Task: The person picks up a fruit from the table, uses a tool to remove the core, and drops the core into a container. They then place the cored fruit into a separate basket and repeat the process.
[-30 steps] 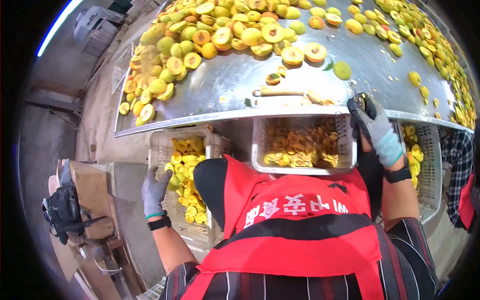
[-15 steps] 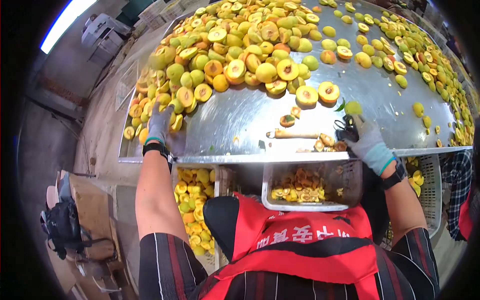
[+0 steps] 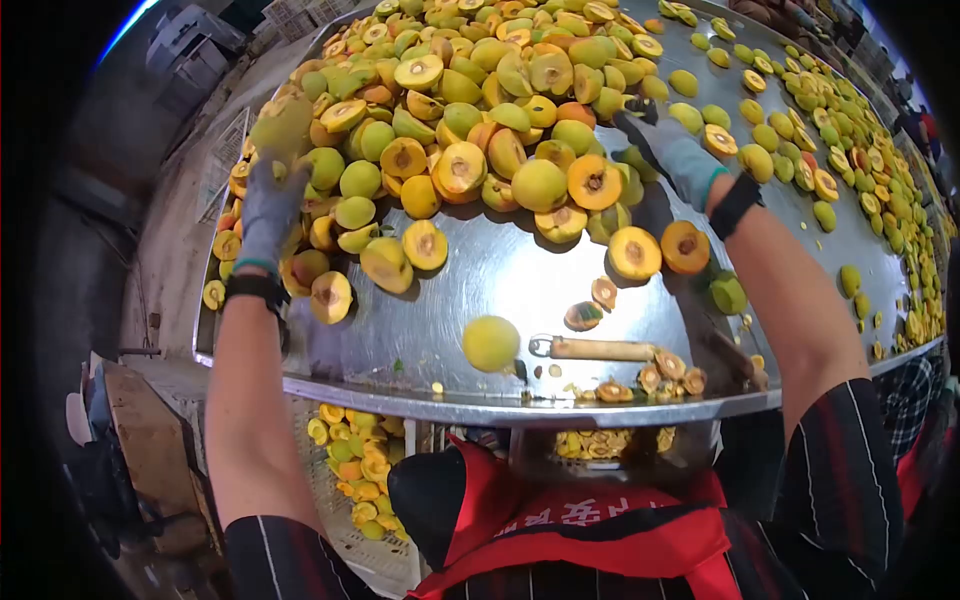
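Note:
My left hand (image 3: pixel 270 205), in a grey glove, rests against the left side of a big pile of peaches (image 3: pixel 460 170), many of them halved. Its fingers look spread but are partly blurred among the fruit. My right hand (image 3: pixel 665 140), also gloved, reaches to the pile's right side, with a small black tool (image 3: pixel 638 108) at its fingertips, partly hidden. On the metal table (image 3: pixel 420 330) in front of me lie a rounded peach (image 3: pixel 490 343), a wooden-handled tool (image 3: pixel 600 348) with a metal end, and several peach pits (image 3: pixel 665 372).
More peaches (image 3: pixel 880 190) spread along the table's right side. Below the front edge sit a crate of peach pieces (image 3: pixel 360 470) at left and a bin of scraps (image 3: pixel 590 443) in the middle. A wooden box (image 3: pixel 155 440) stands at lower left.
Both hands have moved forward over the table, the right from near the front edge to the pile. The pile's near side has spread closer, and a peach now lies beside the wooden-handled tool.

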Demonstrator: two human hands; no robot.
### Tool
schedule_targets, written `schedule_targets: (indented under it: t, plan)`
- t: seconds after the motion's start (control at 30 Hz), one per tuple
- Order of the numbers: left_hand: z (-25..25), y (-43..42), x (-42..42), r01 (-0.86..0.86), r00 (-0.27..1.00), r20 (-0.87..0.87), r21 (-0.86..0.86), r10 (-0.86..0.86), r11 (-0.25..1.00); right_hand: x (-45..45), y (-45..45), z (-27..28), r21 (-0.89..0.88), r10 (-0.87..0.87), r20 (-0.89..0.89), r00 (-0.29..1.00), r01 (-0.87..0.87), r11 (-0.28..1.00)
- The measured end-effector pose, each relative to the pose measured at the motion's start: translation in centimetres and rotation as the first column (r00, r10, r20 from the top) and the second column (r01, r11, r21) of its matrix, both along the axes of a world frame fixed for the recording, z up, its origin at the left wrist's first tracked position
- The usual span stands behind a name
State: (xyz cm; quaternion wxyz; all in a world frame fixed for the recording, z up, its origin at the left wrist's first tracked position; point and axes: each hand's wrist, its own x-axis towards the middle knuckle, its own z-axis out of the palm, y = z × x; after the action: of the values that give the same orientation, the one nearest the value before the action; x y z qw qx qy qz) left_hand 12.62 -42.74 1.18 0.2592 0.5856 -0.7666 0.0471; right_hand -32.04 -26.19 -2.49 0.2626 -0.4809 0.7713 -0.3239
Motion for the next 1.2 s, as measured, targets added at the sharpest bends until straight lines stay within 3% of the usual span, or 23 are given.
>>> schedule_targets:
  t: [0.07, 0.1, 0.17, 0.2, 0.23, 0.3, 0.43, 0.5, 0.57, 0.63, 0.67, 0.7, 0.77, 0.8, 0.83, 0.87, 0.9, 0.97, 1.03, 1.07, 1.1, 1.17, 1.2]
  plan:
    - [0.4, -3.6, -0.5, -0.058, 0.998, 0.014, -0.048, 0.059, 0.997, -1.3, -5.0, -2.5, -0.079, -0.011, -0.303, 0.953, -0.013, 0.997]
    - [0.3, -6.2, -0.1, -0.039, 0.994, -0.098, -0.01, 0.038, 0.999, -1.0, -7.0, -2.2, -0.024, -0.154, -0.272, 0.95, 0.154, 0.988]
    - [0.9, -7.7, -0.1, -0.025, 0.978, -0.208, 0.037, 0.032, 0.999, -4.1, -10.3, -6.4, -0.268, 0.041, -0.201, 0.979, -0.096, 0.959]
    - [2.2, -7.1, -1.3, 0.037, 0.97, -0.244, 0.131, -0.004, 0.991, -1.2, -10.4, -2.8, -0.03, -0.216, 0.192, 0.957, 0.226, 0.974]
    - [3.1, -7.1, -2.1, 0.105, 0.958, -0.285, 0.22, -0.039, 0.97, -1.7, -11.3, -3.5, -0.073, -0.202, 0.252, 0.946, 0.227, 0.971]
    - [2.9, -9.1, -2.2, 0.166, 0.94, -0.338, 0.339, -0.045, 0.926, -2.7, -12.7, -4.8, -0.165, -0.184, 0.059, 0.981, 0.192, 0.968]
    - [2.7, -10.5, -4.8, 0.109, 0.991, -0.103, 0.302, -0.081, 0.947, -3.7, -15.4, -6.3, -0.205, 0.03, 0.079, 0.996, -0.013, 0.979]
    - [2.7, -11.6, -6.2, 0.399, 0.897, -0.37, 0.445, -0.241, 0.802, -2.1, -16.6, -5.3, -0.28, 0.154, 0.598, 0.786, 0.025, 0.96]
    - [2.6, -12.3, -6.5, 0.426, 0.888, -0.373, 0.448, -0.269, 0.786, 0.0, -14.9, -2.9, -0.231, 0.097, 0.672, 0.734, 0.083, 0.969]
    - [1.8, -14.4, -5.4, 0.675, 0.704, -0.004, 0.313, -0.71, 0.668, 1.0, -14.8, -1.4, -0.06, 0.019, 0.728, 0.685, 0.036, 0.998]
    - [0.1, -15.9, -5.1, 0.715, 0.695, -0.279, 0.363, -0.663, 0.597, 1.1, -15.8, -2.0, -0.091, 0.052, 0.822, 0.567, 0.04, 0.995]
    - [2.0, -11.3, -7.4, 0.625, 0.758, -0.579, 0.51, -0.301, 0.591, 1.3, -16.6, -3.0, -0.194, 0.17, 0.882, 0.44, 0.008, 0.981]
    - [0.6, -11.9, -7.4, 0.537, 0.837, -0.47, 0.612, -0.279, 0.581, 1.2, -19.2, -3.5, -0.17, 0.259, 0.609, 0.75, -0.195, 0.966]
    - [0.5, -11.6, -7.4, 0.715, 0.674, -0.178, 0.405, -0.717, 0.571, 4.0, -18.5, -2.1, -0.161, 0.27, 0.701, 0.659, -0.223, 0.961]
    - [0.6, -10.7, -7.7, 0.874, 0.357, 0.236, 0.257, -0.904, 0.412, 7.2, -17.0, 0.1, -0.153, 0.272, 0.784, 0.559, -0.25, 0.956]
    - [1.2, -9.4, -8.2, 0.641, 0.757, -0.364, 0.574, -0.543, 0.51, 8.4, -16.4, 1.6, -0.092, 0.183, 0.898, 0.4, -0.236, 0.967]
    - [0.9, -7.3, -9.1, 0.457, 0.88, -0.237, 0.664, -0.413, 0.593, 6.7, -23.5, -4.3, -0.148, 0.52, 0.388, 0.761, -0.505, 0.85]
    - [-0.3, -7.0, -7.6, 0.59, 0.805, -0.396, 0.619, -0.442, 0.518, 8.3, -23.6, -4.3, 0.127, 0.529, 0.357, 0.77, -0.601, 0.789]
    - [0.4, -5.6, -6.8, 0.543, 0.826, -0.282, 0.63, -0.488, 0.555, 9.6, -20.6, -2.1, 0.024, 0.744, -0.561, 0.364, -0.891, 0.454]
    - [0.8, -4.7, -6.3, 0.515, 0.83, -0.24, 0.674, -0.503, 0.53, 9.5, -20.9, -2.9, -0.023, 0.757, -0.589, 0.284, -0.942, 0.336]
    - [1.1, -4.0, -5.9, 0.485, 0.832, -0.198, 0.714, -0.518, 0.505, 10.1, -20.9, -3.1, 0.082, 0.837, -0.422, 0.349, -0.904, 0.419]
    - [0.1, -3.0, -4.6, 0.57, 0.77, -0.198, 0.64, -0.606, 0.515, 10.8, -19.6, -4.9, -0.284, 0.883, -0.325, 0.338, -0.926, 0.249]
    - [0.2, -2.0, -4.6, 0.582, 0.764, -0.224, 0.643, -0.605, 0.498, 11.2, -18.8, -5.4, -0.241, 0.869, -0.241, 0.431, -0.894, 0.377]
